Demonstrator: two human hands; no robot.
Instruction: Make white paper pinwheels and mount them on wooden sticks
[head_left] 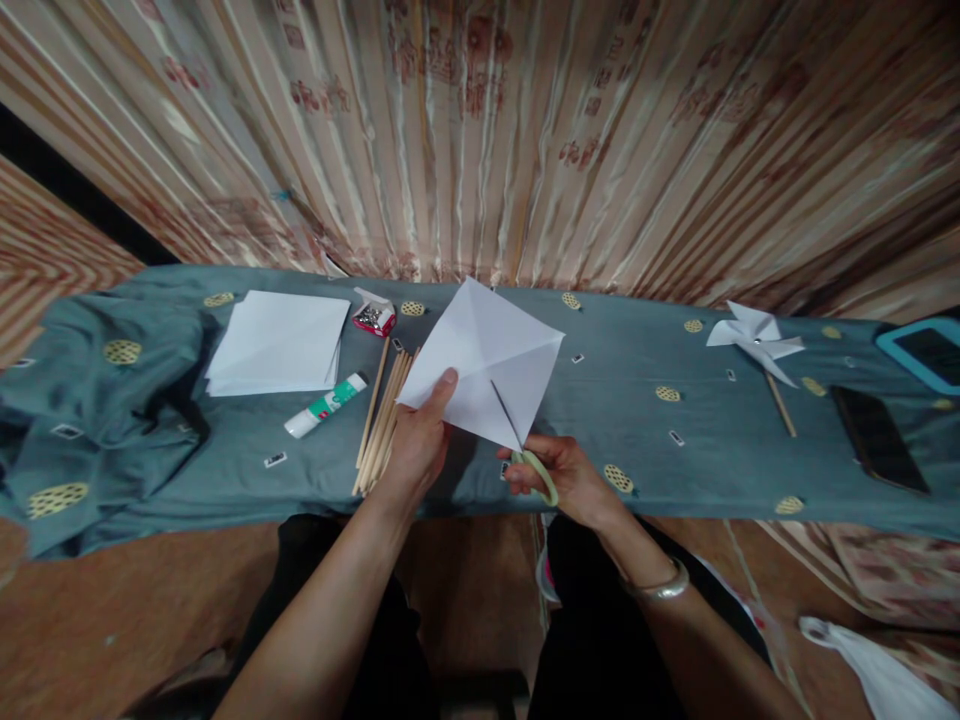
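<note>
A square sheet of white paper (487, 345) with diagonal creases is held above the table, one corner turned towards me. My left hand (424, 430) is closed on its left side, the thumb lying on top and the fingers hidden beneath. In my right hand (559, 475) is a pair of scissors (541, 478) with pale green handles. Its dark blade lies over the paper, running from the near corner along a crease towards the middle. Below and left of the paper lie several thin wooden sticks (382, 425).
A stack of white paper (281, 340) lies left, near a glue stick (326, 405) and an open red box of small metal pieces (374, 315). At right are a white paper pinwheel (756, 340), a dark phone (877, 438) and a blue-framed object (926, 352). A curtain (480, 150) hangs behind the cloth-covered table (622, 390).
</note>
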